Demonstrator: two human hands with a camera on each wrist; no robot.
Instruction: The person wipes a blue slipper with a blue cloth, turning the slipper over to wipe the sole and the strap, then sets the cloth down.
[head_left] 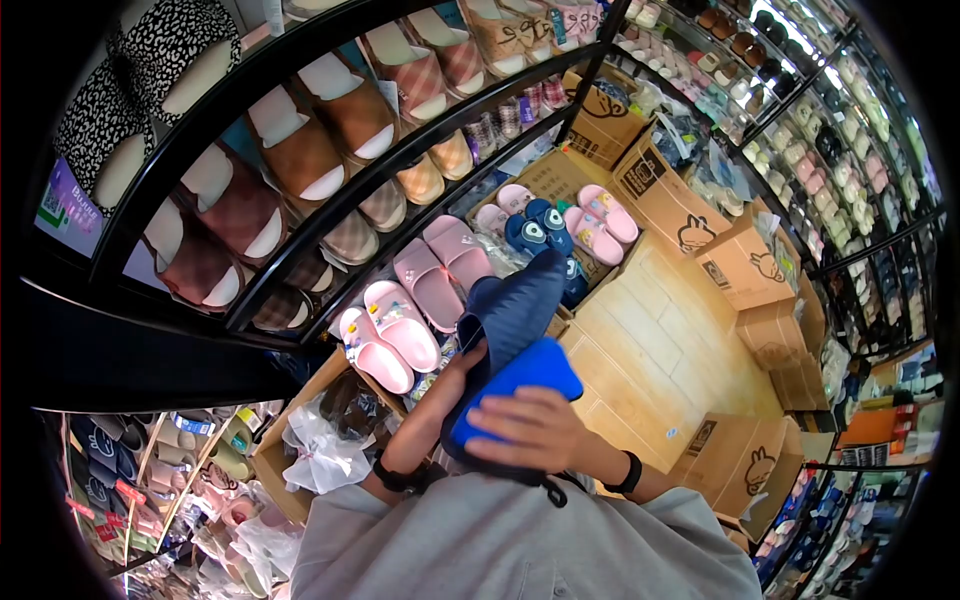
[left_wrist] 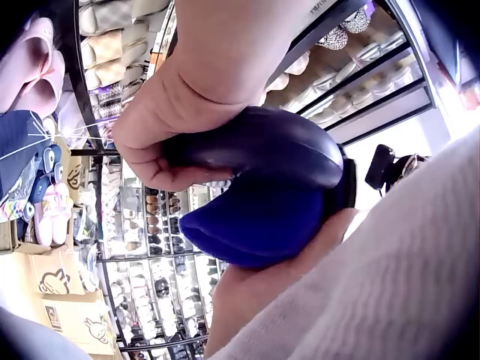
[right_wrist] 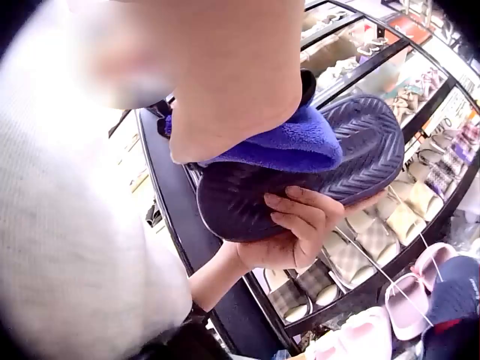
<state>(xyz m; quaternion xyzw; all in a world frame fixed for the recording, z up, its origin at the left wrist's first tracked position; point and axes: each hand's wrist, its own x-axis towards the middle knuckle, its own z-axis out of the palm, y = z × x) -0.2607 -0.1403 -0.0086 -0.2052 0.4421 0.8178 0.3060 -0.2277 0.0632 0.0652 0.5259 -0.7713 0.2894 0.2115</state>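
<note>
A navy slipper (head_left: 515,305) is held in front of the person's chest, its ridged sole (right_wrist: 367,142) showing in the right wrist view. The left hand (head_left: 462,375) grips the slipper from one side, fingers (right_wrist: 300,214) curled against the sole. In the left wrist view the same hand (left_wrist: 176,127) wraps over the dark shoe (left_wrist: 292,150). A bright blue fleecy piece (head_left: 530,380) lies against the slipper. The right hand (head_left: 530,430) holds this piece, fingers curled across it and thumb hidden. Whether the blue piece is joined to the slipper cannot be told.
A black rack (head_left: 440,125) of slippers rises ahead and left. Pink slides (head_left: 400,325) and blue slippers (head_left: 540,228) lie on goods below it. Cardboard boxes (head_left: 745,262) line the right of the wooden floor (head_left: 650,340). An open box with plastic bags (head_left: 325,440) stands at left.
</note>
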